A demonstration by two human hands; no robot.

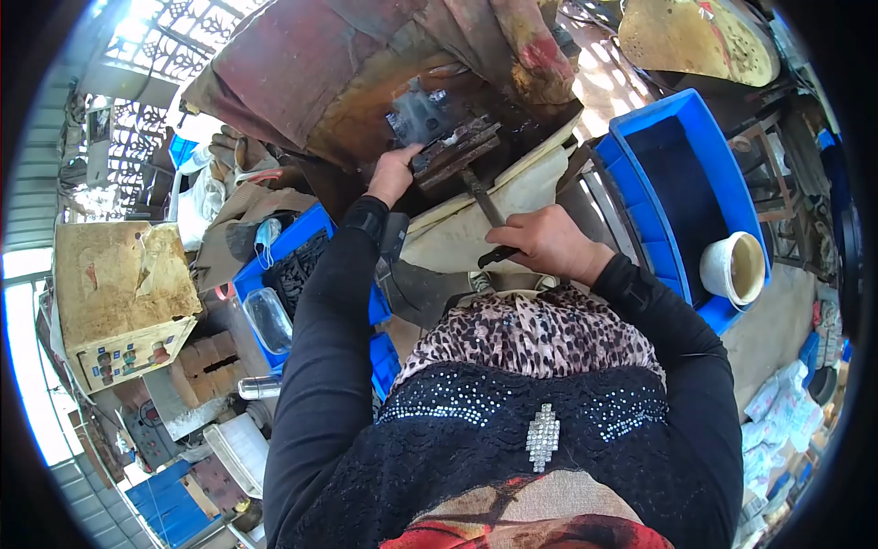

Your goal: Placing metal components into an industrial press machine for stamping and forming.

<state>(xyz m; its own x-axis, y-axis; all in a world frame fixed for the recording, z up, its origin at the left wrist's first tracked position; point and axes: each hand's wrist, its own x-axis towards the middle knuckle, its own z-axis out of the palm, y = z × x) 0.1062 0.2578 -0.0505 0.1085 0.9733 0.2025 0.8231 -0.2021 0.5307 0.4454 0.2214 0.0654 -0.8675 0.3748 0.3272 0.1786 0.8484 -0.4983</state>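
In front of me, under a draped, stained cloth, a dark metal fixture sits in a wet, rusty recess. My left hand reaches to its left end, fingers closed against it; the fingertips are partly hidden. A grey metal bar runs from the fixture toward me. Near the lower end of this bar is my right hand, its fingers curled and closed. A small black hooked piece sticks out from under those fingers. Beyond the fixture lies a wet grey metal block.
A deep blue crate stands at the right with a white bucket at its near corner. To the left, a blue bin holds many dark pieces beside a clear plastic container. A worn control box with knobs stands farther left.
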